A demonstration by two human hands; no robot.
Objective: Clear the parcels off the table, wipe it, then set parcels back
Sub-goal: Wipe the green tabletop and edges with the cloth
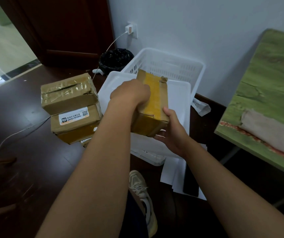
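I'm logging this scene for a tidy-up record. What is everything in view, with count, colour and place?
held parcel: one, brown card with yellow tape, over the white trays
stacked parcels: at least three, brown, piled on the floor at left
basket: one, white, slotted, by the wall
tray: one, white, in front of the basket
table: one, green top, at right
cloth: one, beige, on the table
bin: one, black liner, by the wall
charger: one, white, in the wall socket
papers: several, white, on the floor
shoe: one, beige, below
left hand: grips the parcel's top
right hand: holds its near end
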